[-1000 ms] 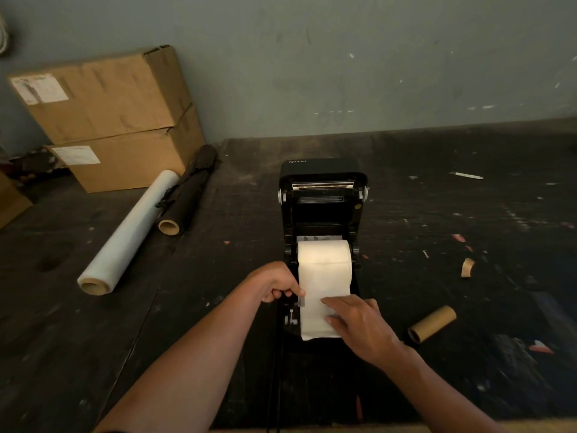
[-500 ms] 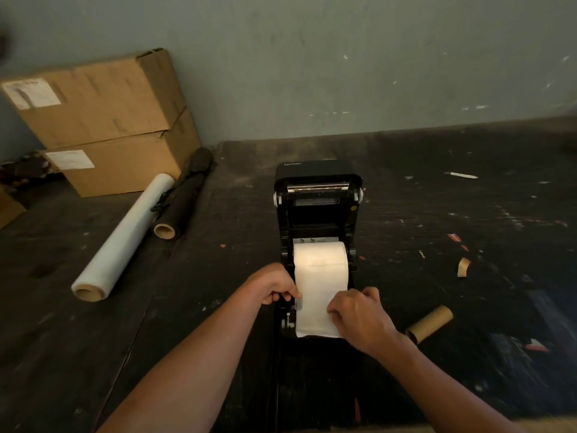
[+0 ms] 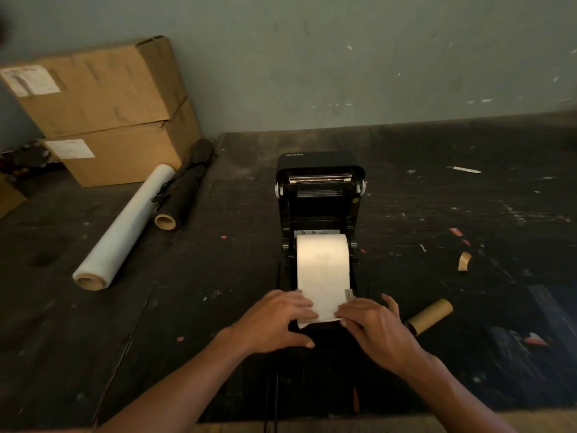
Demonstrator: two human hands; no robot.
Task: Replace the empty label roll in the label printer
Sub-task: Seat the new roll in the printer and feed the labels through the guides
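Head view, landmark: the black label printer (image 3: 320,195) sits mid-table with its lid raised toward the wall.
Label roll: a white label roll (image 3: 322,260) lies in the printer's open bay, its loose end drawn toward you over the printer's front edge.
Your left hand: your left hand (image 3: 274,320) lies at the printer's front left, fingers fairly straight and pressing flat on the left edge of the loose paper.
Your right hand: your right hand (image 3: 374,323) lies at the printer's front right, fingers spread and flat on the paper's right edge; neither hand curls round anything.
Empty core: a brown cardboard core (image 3: 429,316) lies on the table (image 3: 468,292) just right of the printer's front, beside your right hand.
Left of the printer: a white film roll (image 3: 121,228) and a black roll (image 3: 184,189) lie side by side.
Far left of the printer: two stacked cardboard boxes (image 3: 106,110) stand against the wall.
Right of the printer: a small curled cardboard scrap (image 3: 464,260) lies well apart.
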